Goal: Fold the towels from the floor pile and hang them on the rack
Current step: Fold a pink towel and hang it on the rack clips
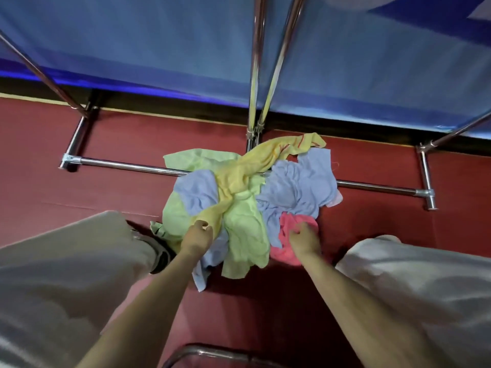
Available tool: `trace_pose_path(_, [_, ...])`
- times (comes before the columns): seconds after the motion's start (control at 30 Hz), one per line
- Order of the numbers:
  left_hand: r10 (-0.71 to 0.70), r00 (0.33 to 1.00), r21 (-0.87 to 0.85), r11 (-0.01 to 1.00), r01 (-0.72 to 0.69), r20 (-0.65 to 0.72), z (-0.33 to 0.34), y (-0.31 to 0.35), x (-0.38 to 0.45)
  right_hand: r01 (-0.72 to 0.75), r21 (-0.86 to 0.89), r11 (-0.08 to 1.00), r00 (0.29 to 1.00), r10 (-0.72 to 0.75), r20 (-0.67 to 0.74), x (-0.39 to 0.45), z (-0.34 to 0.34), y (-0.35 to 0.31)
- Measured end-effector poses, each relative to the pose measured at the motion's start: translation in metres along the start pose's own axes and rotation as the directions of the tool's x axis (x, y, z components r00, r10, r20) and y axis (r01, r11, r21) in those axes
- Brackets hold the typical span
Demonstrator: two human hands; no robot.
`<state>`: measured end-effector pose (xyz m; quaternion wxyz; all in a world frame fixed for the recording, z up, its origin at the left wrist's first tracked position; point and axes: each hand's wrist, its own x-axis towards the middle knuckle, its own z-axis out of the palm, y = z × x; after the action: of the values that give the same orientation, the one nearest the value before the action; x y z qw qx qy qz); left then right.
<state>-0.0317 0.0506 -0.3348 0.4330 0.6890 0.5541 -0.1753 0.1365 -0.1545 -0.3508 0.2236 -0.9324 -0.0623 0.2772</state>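
A crumpled pile of towels [247, 203] lies on the red floor between my legs: yellow, pale green, light blue and pink ones tangled together. My left hand [198, 239] pinches the near end of the yellow towel [255, 166], which stretches away across the pile. My right hand [305, 241] is closed on the pink towel [288, 235] at the pile's near right edge. The metal rack's bottom bar [125, 165] runs across the floor under the far side of the pile, and its twin uprights [261, 75] rise behind.
My trouser legs [71, 264] flank the pile on both sides, with a dark shoe [159, 254] at the left. A blue sheet or wall covering [159, 43] hangs behind the rack. Rack feet [427, 181] stand right and left. A curved metal bar [207, 351] is at the bottom edge.
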Motion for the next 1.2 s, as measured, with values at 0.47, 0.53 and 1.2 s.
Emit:
trace_pose_path(0.47, [-0.037,0.969,-0.118,0.991,0.068,0.246,0.084,0.018,0.023,0.060,-0.483,0.873,0.972,0.059,0.228,0.054,0.020,0.046])
trace_pose_path(0.53, [-0.006,0.965,-0.147,0.988,0.046,0.263,0.084,0.034,0.012,0.030,-0.335,0.942,0.975,0.046,0.217,0.047,0.017,0.044])
trace_pose_path(1.2, [0.498,0.860,-0.414,0.810,-0.415,0.113,-0.021,0.132,-0.165,0.721,-0.269,0.638,0.690,-0.695,0.200,-0.115,-0.178,-0.057])
